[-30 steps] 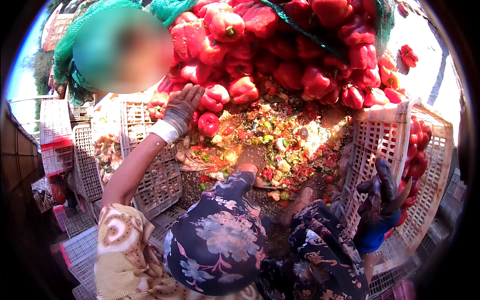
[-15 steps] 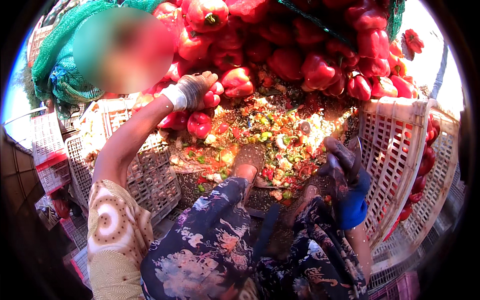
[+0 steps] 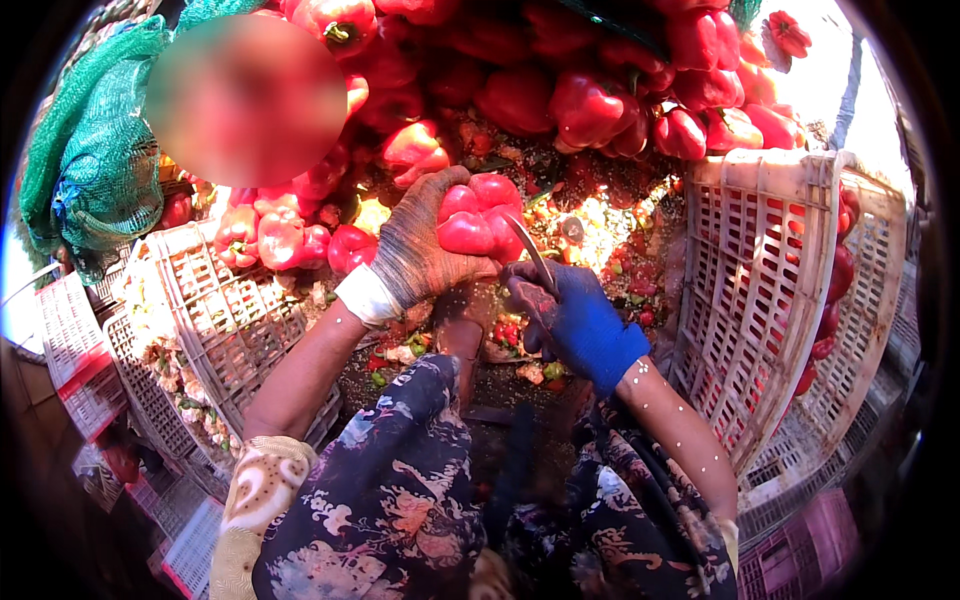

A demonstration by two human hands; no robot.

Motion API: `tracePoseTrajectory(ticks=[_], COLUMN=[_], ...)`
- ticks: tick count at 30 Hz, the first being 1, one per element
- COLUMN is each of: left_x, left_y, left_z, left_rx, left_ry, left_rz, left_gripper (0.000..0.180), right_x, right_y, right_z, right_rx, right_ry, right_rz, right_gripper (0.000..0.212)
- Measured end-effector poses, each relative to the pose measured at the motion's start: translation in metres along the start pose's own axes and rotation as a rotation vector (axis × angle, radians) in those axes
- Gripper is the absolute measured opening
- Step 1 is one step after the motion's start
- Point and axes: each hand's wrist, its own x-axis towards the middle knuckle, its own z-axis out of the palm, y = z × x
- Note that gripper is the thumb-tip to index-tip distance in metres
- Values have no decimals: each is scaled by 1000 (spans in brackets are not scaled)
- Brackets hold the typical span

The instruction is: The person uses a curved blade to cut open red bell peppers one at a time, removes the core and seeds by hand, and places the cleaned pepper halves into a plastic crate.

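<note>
My left hand (image 3: 425,240), in a dirty glove with a white cuff, is wrapped round a red bell pepper (image 3: 478,215) held up in front of me. My right hand (image 3: 575,315), in a blue glove with darkened fingers, grips a curved-bladed knife (image 3: 530,250). Its blade rises from the fist and lies at the pepper's right side; whether it cuts into the flesh I cannot tell. The knife's handle is hidden in the fist. Behind my hands, a large heap of red bell peppers (image 3: 595,105) fills the far side.
A pale plastic crate (image 3: 755,290) stands tilted at my right, with peppers behind its slats. Another crate (image 3: 225,320) leans at my left, near pepper scraps. Seeds and cut bits (image 3: 620,250) litter the ground between. Green netting (image 3: 105,160) lies at the far left.
My left hand has come back from the heap toward the middle, bringing a pepper. My right hand has risen and moved inward, with the knife now at the pepper.
</note>
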Motion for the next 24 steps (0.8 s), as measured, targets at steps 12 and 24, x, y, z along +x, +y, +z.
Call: tracePoseTrajectory(ticks=[12, 24], left_x=[0, 2], left_y=[11, 24], left_z=[27, 10], left_rx=[-45, -773], left_ry=[127, 206], left_rz=[-73, -326], left_gripper=[101, 79], right_x=[8, 6], right_y=[10, 18], right_z=[2, -19], right_rx=[-144, -165], right_ry=[95, 254], right_rz=[-6, -532], right_gripper=[20, 73])
